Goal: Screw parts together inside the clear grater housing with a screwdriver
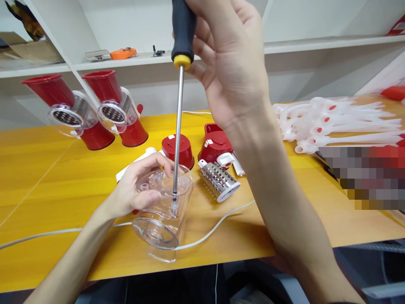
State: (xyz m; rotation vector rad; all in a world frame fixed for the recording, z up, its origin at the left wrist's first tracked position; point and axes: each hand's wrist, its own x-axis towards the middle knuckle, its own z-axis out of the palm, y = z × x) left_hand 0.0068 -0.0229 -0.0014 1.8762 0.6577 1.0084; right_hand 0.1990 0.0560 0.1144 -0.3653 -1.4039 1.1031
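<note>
My left hand [134, 181] grips a clear plastic grater housing [158, 233] near the front of the table. High in my right hand [229, 67] is a screwdriver [183, 36] with a black handle and yellow collar. Its long metal shaft points down, and the tip sits inside the clear housing. Whether a screw is at the tip, I cannot tell. Right of the housing lies a metal drum grater [220, 181] with a white rim. Two red bases [177, 148] stand behind, one partly covered by my right forearm.
Two assembled red rotary graters [128, 126] stand at the back left. White plastic handles [319, 122] with red ends are piled at the right. A grey cable [218, 223] crosses the table [50, 177]. An orange tool [123, 53] lies on the white shelf [300, 45].
</note>
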